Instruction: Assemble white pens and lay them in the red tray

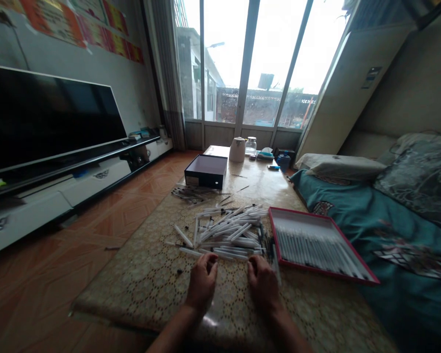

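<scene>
The forearms are cut off by the lower edge. The left hand (202, 277) and right hand (263, 279) rest apart, fingers loosely curled; the undersides are hidden, so whether either grips anything cannot be told. Just beyond them lies a loose pile of white tubes (235, 229), heaped so that many are covered. Dark slim pieces beside the right hand blur together. To the right, a red-rimmed tray (297, 220) holds a row of pens (316, 250), their details too small to read. The table (143, 279) has a glossy, patterned cover with a bright glare near the hands. Past the pile stands a dark box (206, 183), its floor hidden by its front wall. Farther off are a pale jug (237, 151) and a clear jar (251, 145). A teal-covered sofa (338, 201) runs along the right, a TV (51, 122) along the left. Overexposed windows (268, 54) close the far end.
</scene>
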`<state>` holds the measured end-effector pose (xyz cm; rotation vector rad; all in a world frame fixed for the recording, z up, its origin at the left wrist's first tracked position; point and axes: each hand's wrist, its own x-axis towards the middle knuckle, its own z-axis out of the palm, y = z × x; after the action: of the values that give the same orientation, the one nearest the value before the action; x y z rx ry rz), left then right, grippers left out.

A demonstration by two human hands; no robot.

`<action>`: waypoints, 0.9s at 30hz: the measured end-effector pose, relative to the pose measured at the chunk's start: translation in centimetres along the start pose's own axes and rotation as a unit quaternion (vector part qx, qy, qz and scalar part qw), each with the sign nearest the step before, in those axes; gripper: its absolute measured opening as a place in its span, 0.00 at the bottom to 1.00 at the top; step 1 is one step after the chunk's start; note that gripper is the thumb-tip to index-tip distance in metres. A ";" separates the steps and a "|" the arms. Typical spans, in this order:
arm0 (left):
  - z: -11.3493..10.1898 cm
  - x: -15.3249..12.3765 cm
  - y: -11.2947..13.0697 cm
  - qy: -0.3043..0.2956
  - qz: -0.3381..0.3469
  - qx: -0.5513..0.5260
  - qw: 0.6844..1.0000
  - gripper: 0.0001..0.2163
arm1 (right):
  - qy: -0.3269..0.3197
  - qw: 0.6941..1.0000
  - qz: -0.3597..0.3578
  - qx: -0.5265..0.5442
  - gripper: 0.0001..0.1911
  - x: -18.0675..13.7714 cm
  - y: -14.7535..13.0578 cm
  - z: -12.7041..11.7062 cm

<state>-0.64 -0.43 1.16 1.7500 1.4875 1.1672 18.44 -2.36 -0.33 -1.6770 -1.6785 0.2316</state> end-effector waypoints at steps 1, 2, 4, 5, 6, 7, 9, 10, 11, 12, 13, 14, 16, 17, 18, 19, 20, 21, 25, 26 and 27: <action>0.0 0.2 0.3 -0.023 0.019 0.031 0.999 0.06 | 0.005 1.000 0.007 0.004 0.11 -0.1 -0.1 0.1; -0.1 0.5 0.6 -0.047 0.038 0.063 0.996 0.06 | 0.007 1.000 0.012 0.009 0.11 -0.1 0.0 0.1; 0.0 1.3 1.2 -0.091 0.080 0.127 0.984 0.09 | 0.005 1.000 0.014 0.023 0.11 -0.1 0.2 -0.1; 0.1 1.7 1.5 -0.109 0.101 0.160 0.976 0.11 | 0.004 0.999 0.013 0.030 0.11 0.0 0.4 -0.1; 0.3 2.1 1.6 -0.126 0.119 0.193 0.966 0.13 | 0.008 0.999 0.012 0.036 0.11 0.0 0.5 -0.1; 0.5 2.5 1.7 -0.143 0.132 0.225 0.955 0.15 | 0.014 0.999 0.011 0.041 0.11 0.0 0.5 -0.1; 0.9 3.0 1.6 -0.171 0.147 0.282 0.933 0.15 | 0.038 0.998 0.012 0.049 0.11 0.0 0.6 0.0; 1.0 3.2 1.5 -0.176 0.149 0.303 0.925 0.14 | 0.054 0.997 0.015 0.054 0.11 0.0 0.6 0.1; 1.1 3.2 1.2 -0.177 0.151 0.316 0.920 0.13 | 0.072 0.996 0.018 0.059 0.11 -0.1 0.7 0.2; 1.1 3.3 1.0 -0.174 0.155 0.323 0.917 0.12 | 0.087 0.994 0.022 0.066 0.11 -0.1 0.7 0.2; 1.1 3.2 0.7 -0.168 0.158 0.325 0.917 0.11 | 0.102 0.992 0.027 0.075 0.11 -0.1 0.8 0.2; 1.1 3.2 0.4 -0.162 0.162 0.324 0.918 0.10 | 0.114 0.989 0.033 0.085 0.11 0.0 0.9 0.1; 1.1 3.0 -0.2 -0.143 0.173 0.312 0.923 0.10 | 0.134 0.985 0.041 0.098 0.11 0.2 1.2 -0.2; 1.1 3.0 -0.6 -0.126 0.180 0.300 0.928 0.10 | 0.142 0.984 0.044 0.097 0.11 0.4 1.4 -0.4; 1.1 3.0 -0.9 -0.106 0.187 0.281 0.935 0.10 | 0.148 0.984 0.045 0.091 0.11 0.6 1.5 -0.6; 1.1 3.0 -1.3 -0.084 0.193 0.254 0.944 0.10 | 0.149 0.985 0.041 0.078 0.11 1.0 1.6 -0.8; 1.1 3.1 -1.5 -0.063 0.198 0.221 0.953 0.10 | 0.144 0.987 0.034 0.057 0.11 1.3 1.7 -1.1; 1.1 3.3 -1.7 -0.041 0.197 0.182 0.962 0.10 | 0.135 0.990 0.024 0.028 0.11 1.7 1.7 -1.3; 0.5 3.9 -1.3 0.063 0.130 0.011 0.989 0.04 | 0.081 0.990 0.003 -0.117 0.11 3.1 1.5 -1.8; 0.3 3.9 -0.9 0.093 0.092 -0.041 0.991 0.04 | 0.067 0.987 0.004 -0.143 0.11 3.3 1.4 -1.9; 0.1 3.7 -0.4 0.116 0.047 -0.101 0.987 0.06 | 0.054 0.985 0.006 -0.161 0.11 3.5 1.4 -1.9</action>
<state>-0.71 3.28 1.73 1.6048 1.3699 1.5590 21.12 0.34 1.45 -1.8982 -1.6916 -0.1316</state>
